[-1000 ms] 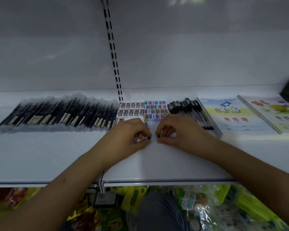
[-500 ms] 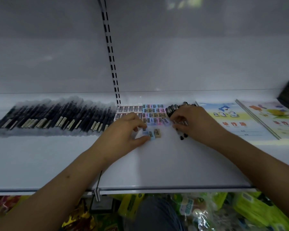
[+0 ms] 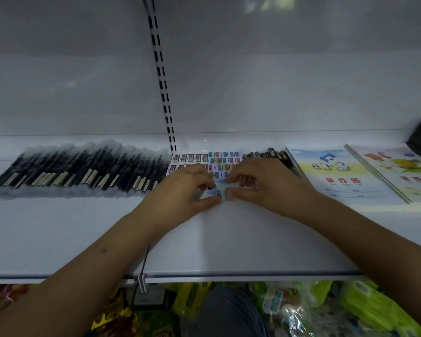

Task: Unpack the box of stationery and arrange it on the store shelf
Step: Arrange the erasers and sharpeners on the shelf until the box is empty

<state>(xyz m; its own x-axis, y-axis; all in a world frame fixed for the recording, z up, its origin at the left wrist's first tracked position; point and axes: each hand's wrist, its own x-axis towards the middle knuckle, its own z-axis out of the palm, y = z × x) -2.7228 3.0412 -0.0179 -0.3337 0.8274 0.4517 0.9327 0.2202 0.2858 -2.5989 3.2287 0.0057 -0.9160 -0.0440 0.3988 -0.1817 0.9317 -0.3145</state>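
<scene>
Pinching small erasers on the white shelf (image 3: pixel 229 251) with both of my hands.

My left hand (image 3: pixel 180 190) has its fingers curled, thumb and fingertips closed on a light blue eraser (image 3: pixel 219 192) lying on the shelf; my right hand (image 3: pixel 265 183) meets it from the other side, fingers bent down onto the same little cluster, though I cannot tell exactly which piece it grips; just behind my knuckles sits the block of arranged erasers (image 3: pixel 219 160), white ones left, pastel ones right; a long row of wrapped black pens (image 3: pixel 83 169) lies to the left; more dark pens (image 3: pixel 267 154) are partly hidden behind my right hand; two exercise books (image 3: pixel 338 173) lie further right; packaged goods (image 3: pixel 301 310) show below the shelf edge.
</scene>
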